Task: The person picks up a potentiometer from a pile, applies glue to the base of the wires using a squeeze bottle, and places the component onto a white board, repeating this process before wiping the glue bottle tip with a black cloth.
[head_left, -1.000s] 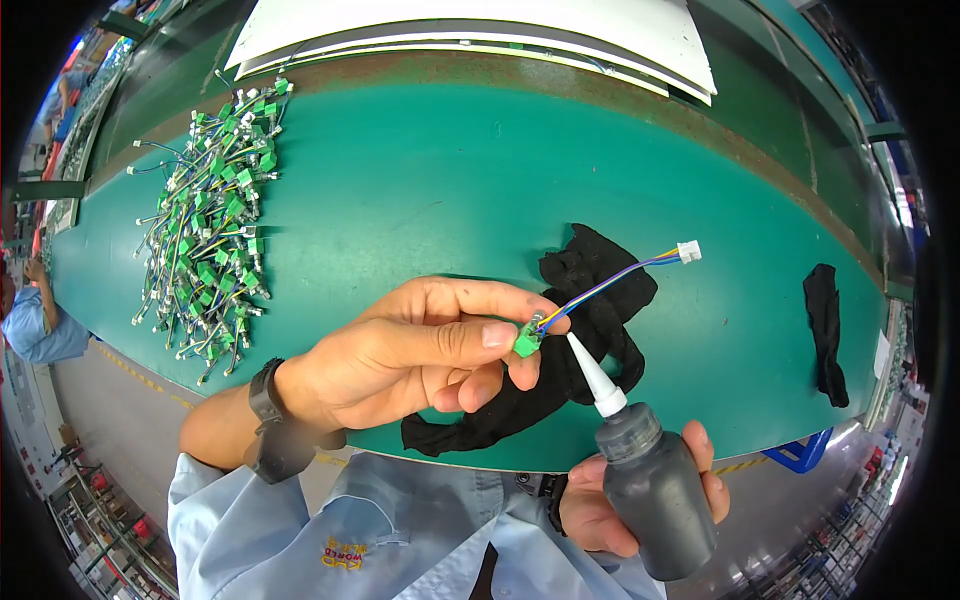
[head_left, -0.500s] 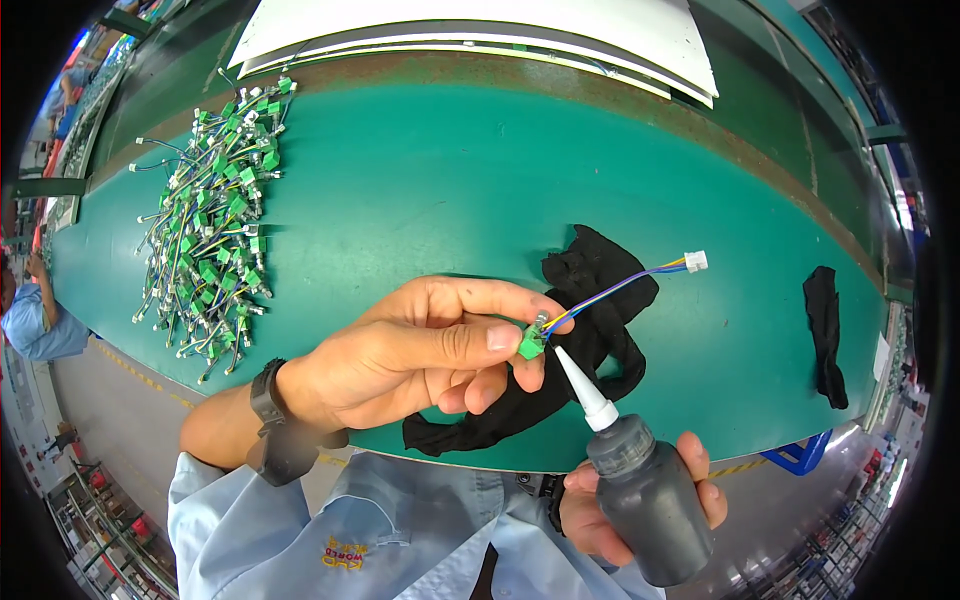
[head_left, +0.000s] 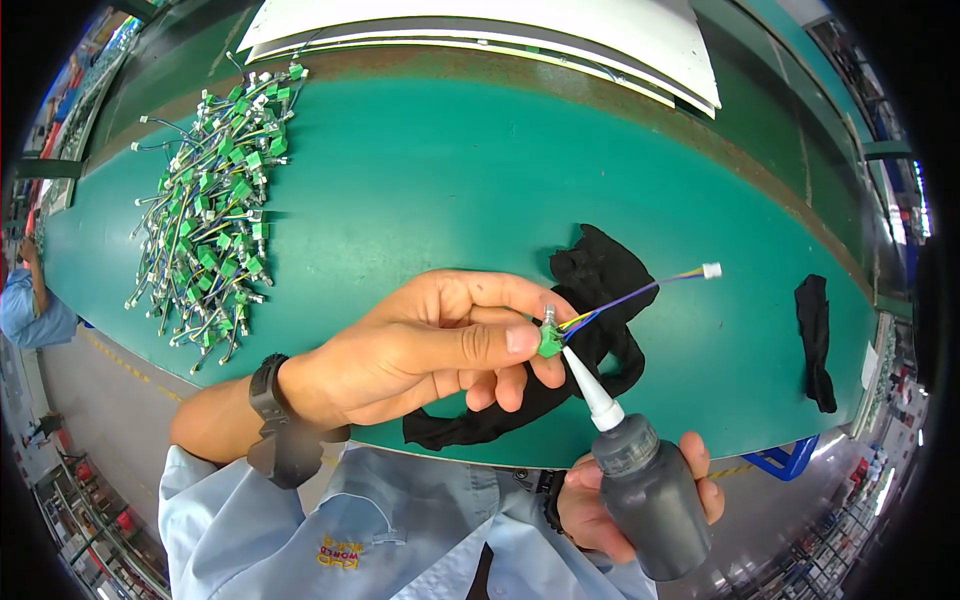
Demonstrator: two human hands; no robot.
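Note:
Between thumb and fingers, my left hand (head_left: 450, 345) pinches a small green connector (head_left: 550, 341) with a metal part on top. Yellow, blue and purple wires (head_left: 630, 296) run from it to the right and end in a white plug (head_left: 711, 270). My right hand (head_left: 590, 510) is wrapped round a dark squeeze bottle (head_left: 655, 510), tilted up to the left. The bottle's white cone nozzle (head_left: 592, 388) has its tip at the connector's wire side; whether it touches, I cannot tell. A black cloth (head_left: 605, 275) lies on the table behind both hands.
A heap of similar green connectors with wires (head_left: 215, 215) covers the left of the green table (head_left: 420, 170). Another black cloth piece (head_left: 815, 340) lies at the right. White boards (head_left: 480, 25) stand along the far edge. A person in blue (head_left: 38, 308) is at far left.
The connector in my left hand has shifted slightly to the right and turned, so its metal part points more upright. The nozzle tip has moved with it and stays close by.

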